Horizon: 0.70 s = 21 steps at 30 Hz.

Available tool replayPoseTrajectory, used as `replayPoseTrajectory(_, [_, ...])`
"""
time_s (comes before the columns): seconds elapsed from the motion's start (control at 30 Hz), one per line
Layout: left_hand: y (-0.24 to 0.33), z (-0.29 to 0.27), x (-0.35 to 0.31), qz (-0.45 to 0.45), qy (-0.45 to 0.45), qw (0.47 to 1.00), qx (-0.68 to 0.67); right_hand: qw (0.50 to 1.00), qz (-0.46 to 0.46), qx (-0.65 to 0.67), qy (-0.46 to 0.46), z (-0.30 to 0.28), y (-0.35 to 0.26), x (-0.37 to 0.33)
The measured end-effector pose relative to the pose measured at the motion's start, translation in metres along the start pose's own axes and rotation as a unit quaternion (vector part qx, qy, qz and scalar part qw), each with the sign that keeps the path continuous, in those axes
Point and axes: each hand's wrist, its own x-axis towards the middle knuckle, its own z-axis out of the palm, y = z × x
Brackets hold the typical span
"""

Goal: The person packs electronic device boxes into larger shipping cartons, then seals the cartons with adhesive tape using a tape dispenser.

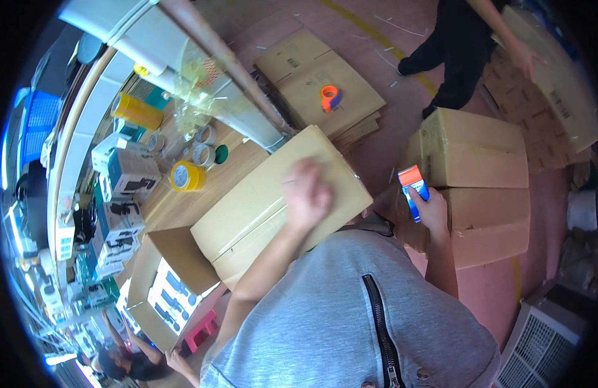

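Observation:
My left hand (306, 194) is over the top of a closed brown cardboard box (247, 216) on the wooden bench. Motion smears its fingers, which look curled, and I cannot see whether anything is in them. In my right hand (433, 210) is a small blue-and-white pack with an orange-red end (410, 174), held upright with the thumb across its front. That hand is just left of two large taped cartons (483, 152). An open carton (182, 255) with printed product boxes showing inside adjoins the closed box at lower left.
Rolls of tape (187, 176) and product boxes (130, 169) line the bench (231, 161). Beyond a metal post lie flattened cartons (299, 71) with an orange tape dispenser (329, 98). At upper right a person (457, 52) handles a cardboard sheet. Another person's arm is at lower left, near a pink stool (200, 330).

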Motion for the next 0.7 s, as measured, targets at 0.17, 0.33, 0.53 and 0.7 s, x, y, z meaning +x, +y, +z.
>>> replayPoseTrajectory(0.17, [-0.079, -0.127, -0.089, -0.308, 0.007, 0.827, 0.470, 0.995, -0.064, 0.076, 0.012, 0.013, -0.026, 0.027])
replayPoseTrajectory(0.33, [-0.079, -0.142, -0.093, -0.534, 0.028, 0.753, 0.383, 0.982, -0.146, 0.115, 0.001, 0.032, -0.058, 0.070])
replayPoseTrajectory(0.53, [-0.065, -0.117, -0.085, -0.571, 0.041, 0.723, 0.387, 0.966, -0.190, 0.172, 0.023, 0.053, -0.091, 0.110])
replayPoseTrajectory(0.7, [-0.056, -0.115, -0.089, -0.560, 0.073, 0.734, 0.377, 0.955, -0.231, 0.185, -0.003, 0.074, -0.097, 0.131])
